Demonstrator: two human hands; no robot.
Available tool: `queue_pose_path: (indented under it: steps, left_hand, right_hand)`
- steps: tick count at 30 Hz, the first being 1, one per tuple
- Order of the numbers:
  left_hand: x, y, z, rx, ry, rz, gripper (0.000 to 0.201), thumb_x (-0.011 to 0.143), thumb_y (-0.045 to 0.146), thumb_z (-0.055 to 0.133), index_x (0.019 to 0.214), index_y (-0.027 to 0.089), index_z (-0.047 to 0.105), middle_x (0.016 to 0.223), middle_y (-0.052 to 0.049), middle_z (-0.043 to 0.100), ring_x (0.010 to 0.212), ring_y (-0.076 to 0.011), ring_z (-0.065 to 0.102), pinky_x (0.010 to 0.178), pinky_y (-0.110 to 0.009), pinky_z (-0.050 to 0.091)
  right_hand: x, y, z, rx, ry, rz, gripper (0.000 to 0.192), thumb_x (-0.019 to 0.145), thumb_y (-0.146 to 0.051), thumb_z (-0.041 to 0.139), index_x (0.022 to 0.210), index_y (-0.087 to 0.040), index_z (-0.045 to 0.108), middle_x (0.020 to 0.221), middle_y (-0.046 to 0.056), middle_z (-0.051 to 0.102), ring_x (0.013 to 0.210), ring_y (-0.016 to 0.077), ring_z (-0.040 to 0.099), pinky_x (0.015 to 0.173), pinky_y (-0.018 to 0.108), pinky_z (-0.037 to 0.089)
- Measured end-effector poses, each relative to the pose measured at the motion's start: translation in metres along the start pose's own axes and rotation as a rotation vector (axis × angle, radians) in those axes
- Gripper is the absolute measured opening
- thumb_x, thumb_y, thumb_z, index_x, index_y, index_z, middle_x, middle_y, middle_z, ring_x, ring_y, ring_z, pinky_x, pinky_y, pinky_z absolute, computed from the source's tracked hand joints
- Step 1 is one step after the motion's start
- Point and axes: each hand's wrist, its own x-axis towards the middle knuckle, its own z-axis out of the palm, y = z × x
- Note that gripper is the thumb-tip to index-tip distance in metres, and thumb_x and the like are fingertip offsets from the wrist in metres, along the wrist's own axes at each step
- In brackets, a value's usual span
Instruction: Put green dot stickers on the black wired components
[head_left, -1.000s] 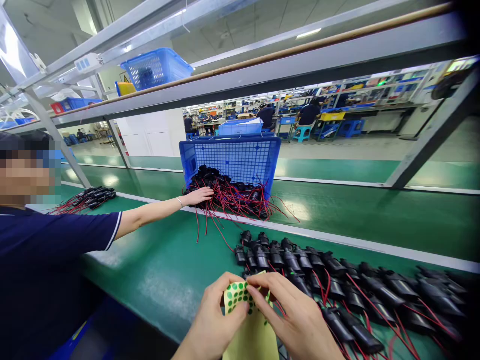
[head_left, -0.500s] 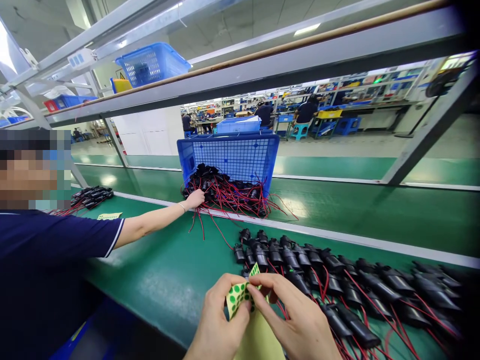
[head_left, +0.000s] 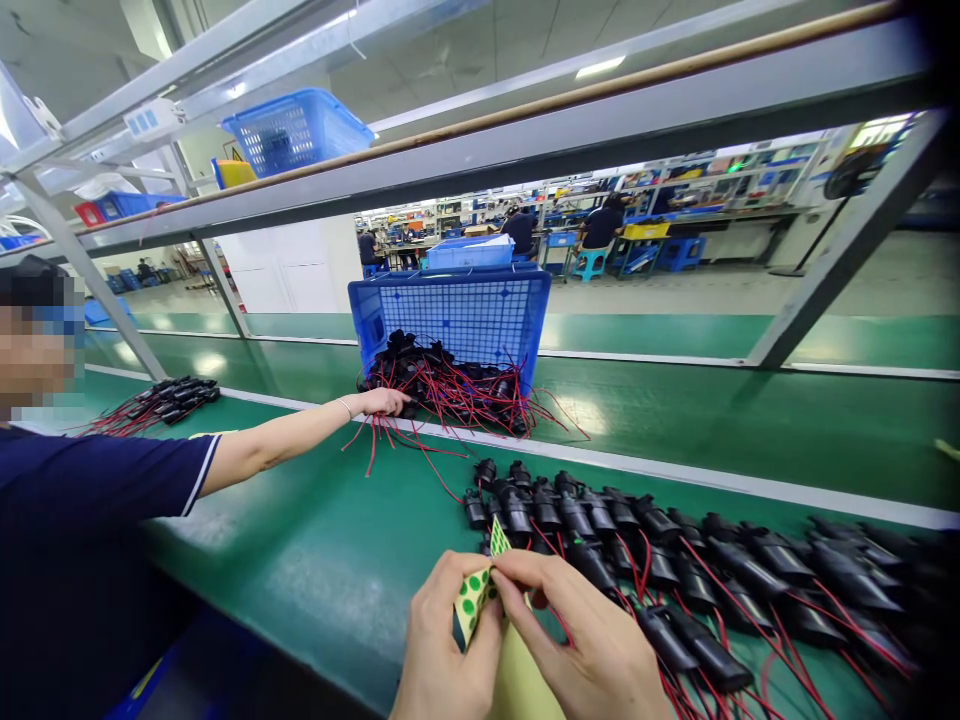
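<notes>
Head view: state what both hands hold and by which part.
A sheet of green dot stickers, pinched at its bent upper part by the left hand and the right hand.

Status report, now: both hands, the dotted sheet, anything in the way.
Left hand and right hand pinching dotted sheet. Sheet bent, green dots showing. Black parts close beyond, not blocking; co-worker's hand at blue crate.

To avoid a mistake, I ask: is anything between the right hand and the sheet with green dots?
Nothing visible is in the way: the right hand touches the sheet, which the left hand holds.
</notes>
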Motion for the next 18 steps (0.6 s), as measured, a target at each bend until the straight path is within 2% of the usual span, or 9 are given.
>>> queue_pose_path:
  steps: [8, 13, 18]
  left_hand:
    - [0.000, 0.009, 0.006, -0.050, 0.037, -0.103, 0.012, 0.095, 0.026, 0.055, 0.099, 0.022, 0.065, 0.092, -0.003, 0.073, 0.081, -0.0168, 0.065, 0.077, -0.024, 0.048]
    - [0.000, 0.009, 0.009, -0.060, 0.032, -0.152, 0.014, 0.095, 0.032, 0.055, 0.098, 0.021, 0.062, 0.091, -0.004, 0.073, 0.080, -0.0176, 0.064, 0.074, -0.025, 0.047]
    - [0.008, -0.012, 0.001, -0.029, -0.019, -0.207, 0.015, 0.093, 0.032, 0.054, 0.103, 0.021, 0.059, 0.091, -0.003, 0.071, 0.082, -0.0180, 0.065, 0.075, -0.025, 0.049]
  right_hand:
    - [-0.012, 0.007, 0.012, -0.108, 0.089, -0.121, 0.024, 0.096, -0.008, 0.064, 0.120, -0.015, 0.063, 0.102, 0.008, 0.080, 0.088, 0.0174, 0.078, 0.087, 0.028, 0.059]
    - [-0.018, 0.007, 0.017, -0.129, 0.112, -0.130, 0.032, 0.093, -0.007, 0.068, 0.124, -0.014, 0.062, 0.107, 0.010, 0.080, 0.096, 0.0195, 0.078, 0.092, 0.029, 0.058]
    - [-0.007, 0.002, 0.010, -0.101, 0.076, -0.025, 0.012, 0.098, -0.012, 0.060, 0.105, -0.020, 0.064, 0.099, 0.005, 0.079, 0.090, 0.0156, 0.077, 0.084, 0.024, 0.060]
